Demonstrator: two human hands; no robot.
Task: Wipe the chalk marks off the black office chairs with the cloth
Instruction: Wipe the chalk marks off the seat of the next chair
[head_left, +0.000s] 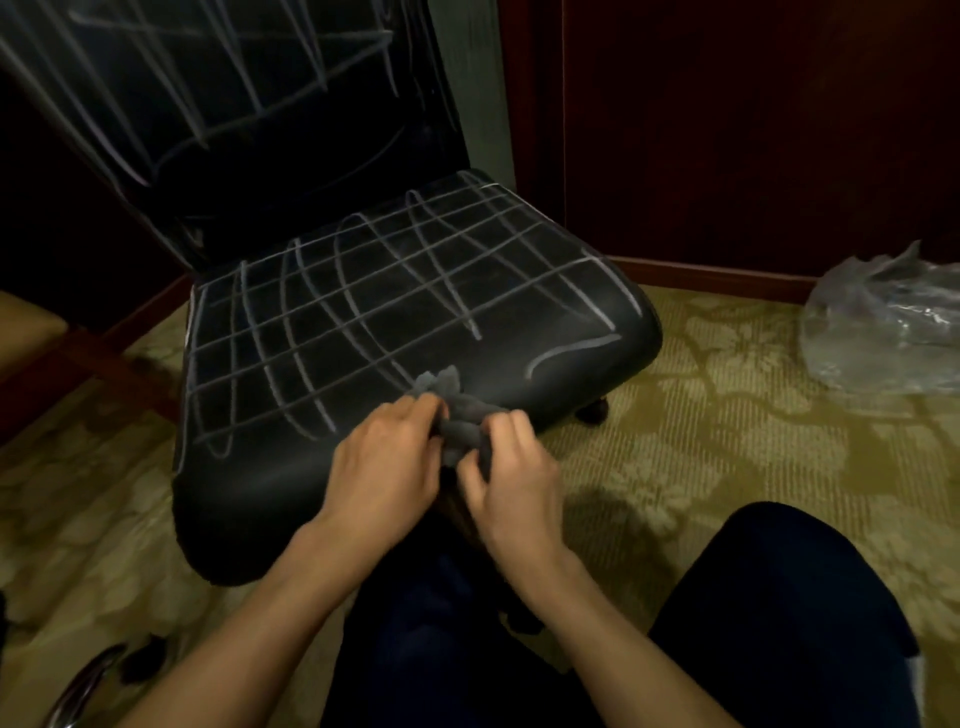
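At the front edge of the chair seat (415, 322), both hands work a small grey cloth (457, 415) between them. The left hand (387, 467) pinches its near-left part; the right hand (511, 467) grips the bunched right portion, fingers curled into the fabric. A loose corner of the cloth stands up and rests on the seat. Chalk marks (332, 291) cover the seat in a crossed grid, and more run over the backrest (218, 83); nothing here reads as wiped, so the task appears barely begun.

Assessment: the cloth is light, limp and thin, and will crumple rather than hold a shape. It is best gathered into a pad in one palm, with a flat face presented to the seat. The upholstery looks smooth and slightly padded, so it should yield a little under pressure. A clear plastic bag (883, 322) lies on the patterned carpet (701, 405) to the right, well apart.
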